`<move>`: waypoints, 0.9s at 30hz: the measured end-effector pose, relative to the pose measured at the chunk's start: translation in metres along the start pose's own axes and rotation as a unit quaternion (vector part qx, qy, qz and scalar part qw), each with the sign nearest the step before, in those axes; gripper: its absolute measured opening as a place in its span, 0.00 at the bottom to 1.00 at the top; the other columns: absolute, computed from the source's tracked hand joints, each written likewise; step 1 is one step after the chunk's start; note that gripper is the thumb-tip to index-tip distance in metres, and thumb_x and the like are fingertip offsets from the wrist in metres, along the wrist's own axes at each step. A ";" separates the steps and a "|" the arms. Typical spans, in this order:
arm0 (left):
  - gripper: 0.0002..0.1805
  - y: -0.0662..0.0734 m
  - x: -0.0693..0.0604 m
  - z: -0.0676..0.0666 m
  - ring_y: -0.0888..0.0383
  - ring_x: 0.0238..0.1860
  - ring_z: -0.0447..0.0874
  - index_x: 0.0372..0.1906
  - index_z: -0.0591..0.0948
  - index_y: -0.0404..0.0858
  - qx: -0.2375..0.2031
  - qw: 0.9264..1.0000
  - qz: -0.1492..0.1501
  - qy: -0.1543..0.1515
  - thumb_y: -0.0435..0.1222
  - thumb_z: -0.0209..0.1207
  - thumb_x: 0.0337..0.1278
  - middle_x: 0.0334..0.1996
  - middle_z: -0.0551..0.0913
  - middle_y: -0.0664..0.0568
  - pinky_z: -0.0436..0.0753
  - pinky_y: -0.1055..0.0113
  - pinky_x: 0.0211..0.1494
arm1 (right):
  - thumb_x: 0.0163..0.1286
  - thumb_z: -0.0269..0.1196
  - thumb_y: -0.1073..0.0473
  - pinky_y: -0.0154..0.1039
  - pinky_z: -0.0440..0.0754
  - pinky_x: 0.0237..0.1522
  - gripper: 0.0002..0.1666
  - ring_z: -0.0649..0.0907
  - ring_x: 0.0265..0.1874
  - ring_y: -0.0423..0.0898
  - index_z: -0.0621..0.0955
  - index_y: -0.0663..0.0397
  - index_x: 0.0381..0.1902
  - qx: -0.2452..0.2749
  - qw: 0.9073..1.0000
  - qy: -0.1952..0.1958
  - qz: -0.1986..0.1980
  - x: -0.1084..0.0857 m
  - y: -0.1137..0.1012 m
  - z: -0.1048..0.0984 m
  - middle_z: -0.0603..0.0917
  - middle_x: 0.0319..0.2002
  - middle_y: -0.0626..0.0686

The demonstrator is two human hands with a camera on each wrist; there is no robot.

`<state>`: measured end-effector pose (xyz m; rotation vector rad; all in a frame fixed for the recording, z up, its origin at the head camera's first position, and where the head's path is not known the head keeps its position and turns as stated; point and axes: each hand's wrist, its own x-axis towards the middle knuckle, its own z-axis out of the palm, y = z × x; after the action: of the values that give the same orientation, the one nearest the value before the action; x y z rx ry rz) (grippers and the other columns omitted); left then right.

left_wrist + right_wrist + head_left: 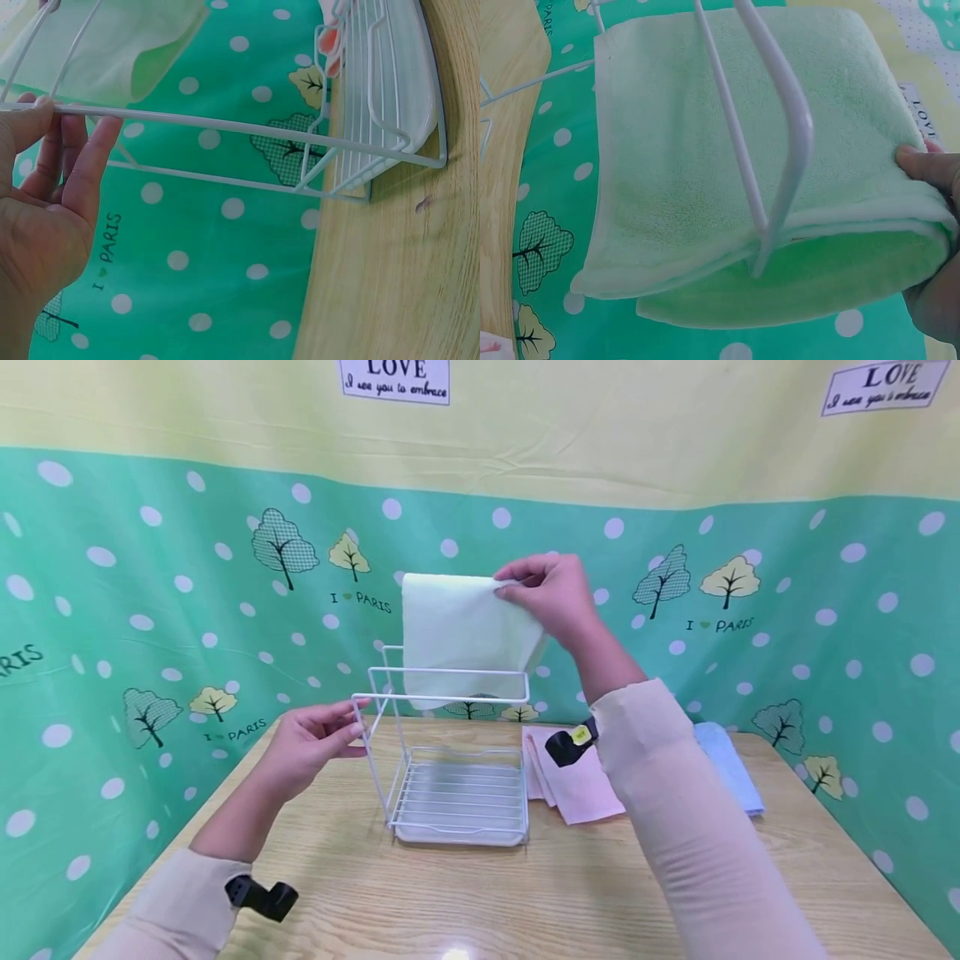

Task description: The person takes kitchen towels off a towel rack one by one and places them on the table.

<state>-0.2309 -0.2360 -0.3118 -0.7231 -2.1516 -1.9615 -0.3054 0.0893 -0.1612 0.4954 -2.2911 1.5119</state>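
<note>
A white wire rack stands on the table, with two long bars at its upper level and a wire grid over a white tray below. My left hand grips the rack's upper left frame; the thumb and fingers lie around the bar in the left wrist view. A folded pale green towel hangs from my right hand, which pinches its upper right corner. The towel is behind and above the rack's upper bars. Its open fold shows in the right wrist view.
A folded pink towel lies on the wooden table just right of the rack. Farther right, partly behind my right sleeve, is a folded blue towel. A green and yellow patterned curtain surrounds the table's back and sides.
</note>
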 end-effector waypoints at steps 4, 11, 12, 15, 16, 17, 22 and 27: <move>0.19 -0.001 0.000 0.000 0.59 0.36 0.85 0.55 0.84 0.42 -0.002 1.000 0.001 -0.002 0.24 0.60 0.62 0.36 0.85 0.49 0.87 0.57 0.41 | 0.58 0.73 0.63 0.36 0.86 0.33 0.11 0.83 0.34 0.47 0.88 0.55 0.40 0.019 0.999 0.013 0.022 -0.001 -0.001 -0.006 0.87 0.37 0.53; 0.19 -0.003 0.001 0.000 0.59 0.36 0.85 0.55 0.84 0.41 -0.009 1.000 0.007 -0.006 0.24 0.59 0.62 0.36 0.85 0.49 0.87 0.56 0.41 | 0.57 0.73 0.66 0.37 0.89 0.31 0.11 0.85 0.32 0.48 0.88 0.58 0.40 0.073 0.996 0.039 0.043 -0.003 0.000 -0.020 0.86 0.35 0.54; 0.19 -0.003 0.001 0.000 0.59 0.36 0.85 0.55 0.84 0.41 -0.010 1.000 0.008 -0.006 0.24 0.59 0.62 0.36 0.85 0.49 0.87 0.56 0.41 | 0.57 0.73 0.66 0.37 0.89 0.30 0.11 0.85 0.31 0.48 0.88 0.58 0.40 0.077 0.995 0.044 0.045 -0.004 0.001 -0.021 0.86 0.35 0.54; 0.19 -0.003 0.001 0.000 0.59 0.36 0.85 0.55 0.84 0.41 -0.008 1.000 0.009 -0.005 0.24 0.59 0.62 0.36 0.84 0.49 0.87 0.56 0.41 | 0.57 0.73 0.66 0.37 0.89 0.30 0.10 0.85 0.30 0.48 0.88 0.57 0.39 0.092 0.993 0.055 0.053 -0.005 0.003 -0.026 0.85 0.34 0.54; 0.19 -0.003 0.001 0.000 0.59 0.36 0.85 0.55 0.84 0.41 -0.008 1.000 0.009 -0.005 0.24 0.59 0.62 0.36 0.84 0.49 0.87 0.56 0.41 | 0.56 0.73 0.66 0.37 0.89 0.29 0.10 0.85 0.30 0.48 0.88 0.56 0.38 0.098 0.992 0.059 0.054 -0.006 0.004 -0.027 0.85 0.34 0.54; 0.19 -0.003 0.001 0.000 0.59 0.36 0.85 0.55 0.84 0.41 -0.008 1.000 0.009 -0.005 0.24 0.59 0.62 0.36 0.84 0.49 0.87 0.57 0.41 | 0.56 0.73 0.66 0.37 0.89 0.29 0.10 0.85 0.30 0.48 0.88 0.56 0.38 0.105 0.991 0.063 0.057 -0.006 0.005 -0.028 0.85 0.34 0.54; 0.19 -0.003 0.001 0.001 0.59 0.37 0.85 0.55 0.84 0.41 -0.015 1.000 0.011 -0.006 0.23 0.59 0.62 0.37 0.85 0.48 0.87 0.56 0.41 | 0.55 0.74 0.66 0.36 0.89 0.30 0.10 0.85 0.32 0.48 0.89 0.55 0.37 0.138 0.985 0.084 0.062 -0.009 0.009 -0.033 0.85 0.36 0.54; 0.19 -0.004 0.001 0.001 0.59 0.37 0.85 0.54 0.84 0.41 -0.018 1.000 0.012 -0.005 0.23 0.59 0.61 0.38 0.85 0.47 0.87 0.56 0.41 | 0.55 0.74 0.67 0.37 0.89 0.31 0.10 0.85 0.33 0.48 0.88 0.56 0.37 0.160 0.981 0.093 0.061 -0.013 0.012 -0.036 0.85 0.36 0.54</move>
<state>-0.2336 -0.2351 -0.3148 -0.7621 -2.1091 -1.9932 -0.2960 0.1289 -0.1640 0.2826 -1.9770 1.9152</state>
